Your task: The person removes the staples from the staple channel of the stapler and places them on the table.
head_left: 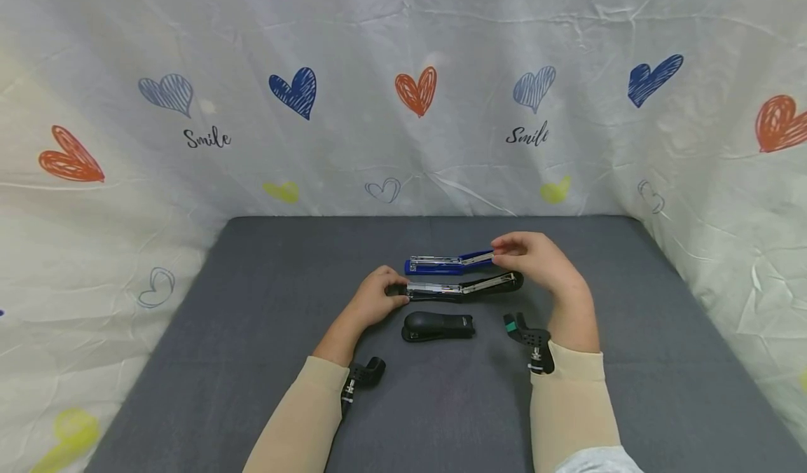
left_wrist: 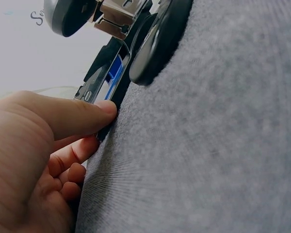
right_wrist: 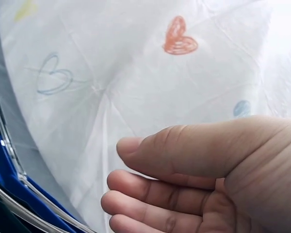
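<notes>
Two staplers lie opened out on the table, a blue stapler (head_left: 435, 270) behind and a black stapler (head_left: 444, 297) in front of it. My left hand (head_left: 373, 298) pinches the left end of the opened black one between thumb and fingers; the left wrist view shows the thumb (left_wrist: 106, 109) on its dark base. At the right end of the blue stapler, my right hand (head_left: 541, 259) hovers with loosely bent fingers. Nothing shows between them in the right wrist view, where the blue body (right_wrist: 7, 167) lies apart at lower left. Nearer me rests a closed black stapler (head_left: 438, 326).
The grey table (head_left: 302, 277) ends at a white curtain (head_left: 353, 158) printed with hearts and words. Black wrist mounts sit on the left forearm (head_left: 368, 373) and the right forearm (head_left: 536, 347), close above the tabletop.
</notes>
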The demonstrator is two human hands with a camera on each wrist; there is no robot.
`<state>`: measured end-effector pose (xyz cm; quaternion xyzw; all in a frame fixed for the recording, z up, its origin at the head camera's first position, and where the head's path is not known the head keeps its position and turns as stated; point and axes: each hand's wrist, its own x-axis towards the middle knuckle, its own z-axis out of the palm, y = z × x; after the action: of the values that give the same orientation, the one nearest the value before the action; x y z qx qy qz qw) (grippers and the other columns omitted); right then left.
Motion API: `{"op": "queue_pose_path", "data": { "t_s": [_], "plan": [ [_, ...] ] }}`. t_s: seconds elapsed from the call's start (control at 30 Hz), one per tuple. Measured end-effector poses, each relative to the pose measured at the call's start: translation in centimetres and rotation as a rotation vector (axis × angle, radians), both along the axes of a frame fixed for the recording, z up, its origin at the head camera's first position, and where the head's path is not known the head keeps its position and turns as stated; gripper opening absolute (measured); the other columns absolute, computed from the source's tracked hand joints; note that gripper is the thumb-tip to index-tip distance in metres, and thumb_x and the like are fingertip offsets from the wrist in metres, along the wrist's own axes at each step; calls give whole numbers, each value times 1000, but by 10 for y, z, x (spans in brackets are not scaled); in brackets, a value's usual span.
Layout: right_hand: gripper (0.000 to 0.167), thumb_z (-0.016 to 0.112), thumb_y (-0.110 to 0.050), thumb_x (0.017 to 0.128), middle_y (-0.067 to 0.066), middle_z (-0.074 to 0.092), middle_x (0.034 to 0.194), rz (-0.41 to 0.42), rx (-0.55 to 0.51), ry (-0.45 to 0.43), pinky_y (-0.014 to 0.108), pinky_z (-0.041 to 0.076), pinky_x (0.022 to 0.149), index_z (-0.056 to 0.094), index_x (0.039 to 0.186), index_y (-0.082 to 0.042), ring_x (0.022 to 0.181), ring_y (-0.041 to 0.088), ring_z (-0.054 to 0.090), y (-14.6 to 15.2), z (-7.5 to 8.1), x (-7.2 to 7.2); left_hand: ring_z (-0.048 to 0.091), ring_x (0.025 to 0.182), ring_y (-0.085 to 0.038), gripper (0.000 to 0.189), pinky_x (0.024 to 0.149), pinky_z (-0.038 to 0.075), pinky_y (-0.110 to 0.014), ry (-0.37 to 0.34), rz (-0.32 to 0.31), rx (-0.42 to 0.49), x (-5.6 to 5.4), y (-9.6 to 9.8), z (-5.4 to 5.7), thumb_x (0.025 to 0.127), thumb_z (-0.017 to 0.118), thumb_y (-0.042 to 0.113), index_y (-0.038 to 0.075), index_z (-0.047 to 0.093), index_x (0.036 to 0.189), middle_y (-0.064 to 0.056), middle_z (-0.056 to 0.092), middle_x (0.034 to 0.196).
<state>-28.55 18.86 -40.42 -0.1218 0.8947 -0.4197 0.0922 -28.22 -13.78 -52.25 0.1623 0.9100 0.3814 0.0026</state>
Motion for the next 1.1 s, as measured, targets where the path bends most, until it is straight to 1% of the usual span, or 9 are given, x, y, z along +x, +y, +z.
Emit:
{"op": "queue_pose_path", "data": {
  "t_s": [0.27,0.5,0.63,0.73,0.83,0.93,1.1],
  "plan": [
    [41,68,-22,101,15,68,125,41,4,-7,50,49,95,64,136,0,113,31,63,-14,-8,-7,52,88,-19,30,80,44,-38,1,4,10,0,0,-1,89,81,11,8,76,118,-2,61,108],
    [37,68,-21,101,12,71,116,80,7,-54,46,52,88,68,133,-2,105,29,67,-30,-14,-10,53,90,-20,30,82,45,-39,-1,8,12,-1,1,1,89,82,11,7,76,118,-3,61,109],
    [36,67,-19,100,12,72,114,104,3,-61,44,54,84,69,131,-1,102,30,70,-38,-17,-11,53,91,-20,30,82,45,-39,1,6,5,-1,1,2,89,81,12,7,76,118,-4,62,110],
    [35,66,-18,100,13,72,116,136,7,-59,44,55,84,69,131,1,101,29,70,-43,-20,-12,52,90,-19,30,81,45,-39,-3,6,4,-1,1,2,89,81,12,8,76,118,-3,62,109],
    [34,67,-17,100,12,72,114,153,14,-80,45,55,86,70,129,0,98,26,70,-48,-22,-13,52,89,-19,30,81,44,-38,-8,6,2,-1,1,2,89,82,13,8,76,119,-3,61,109],
    [32,67,-15,100,11,73,109,170,18,-100,45,55,83,71,128,0,93,25,69,-54,-24,-13,51,88,-19,31,80,44,-38,-7,6,-3,0,1,2,89,82,13,8,76,119,-3,61,109],
    [29,66,-11,99,12,73,99,200,44,-112,39,54,75,72,124,2,84,23,67,-63,-26,-13,51,87,-19,31,79,44,-38,-9,9,-5,0,1,1,89,81,13,8,76,119,-3,61,109]
  ]
}}
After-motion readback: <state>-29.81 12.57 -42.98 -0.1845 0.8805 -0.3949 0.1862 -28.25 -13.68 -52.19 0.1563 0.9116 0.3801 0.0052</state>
